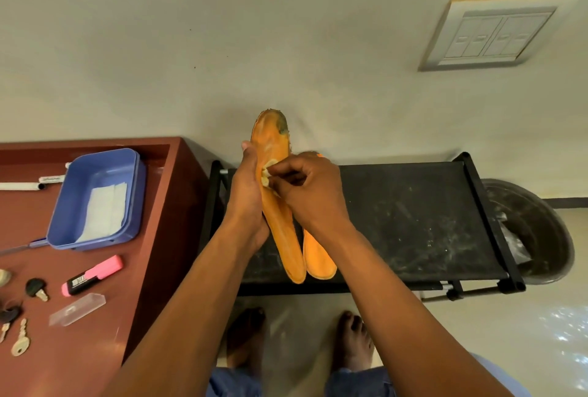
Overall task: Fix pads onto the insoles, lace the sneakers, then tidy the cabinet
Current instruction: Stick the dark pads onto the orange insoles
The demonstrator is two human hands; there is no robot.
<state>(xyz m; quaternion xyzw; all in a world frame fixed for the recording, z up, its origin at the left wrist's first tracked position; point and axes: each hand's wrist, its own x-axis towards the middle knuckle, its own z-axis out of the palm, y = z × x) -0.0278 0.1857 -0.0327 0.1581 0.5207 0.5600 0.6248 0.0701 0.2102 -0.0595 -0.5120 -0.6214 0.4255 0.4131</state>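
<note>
My left hand [246,193] grips an orange insole [280,221] by its left edge and holds it upright above the black cabinet top [413,215]. Its toe end is worn dark. My right hand [310,190] pinches a small pale pad [266,174] against the middle of that insole. A second orange insole [318,258] lies on the cabinet top just behind the first, mostly hidden by my right hand and wrist. No sneakers are in view.
A red-brown table [152,237] at left carries a blue tray [95,196] with white sheets, a pink highlighter [92,275], a clear plastic case [77,309], keys [20,341] and a white marker. A dark bin [537,231] stands right of the cabinet. My bare feet show below.
</note>
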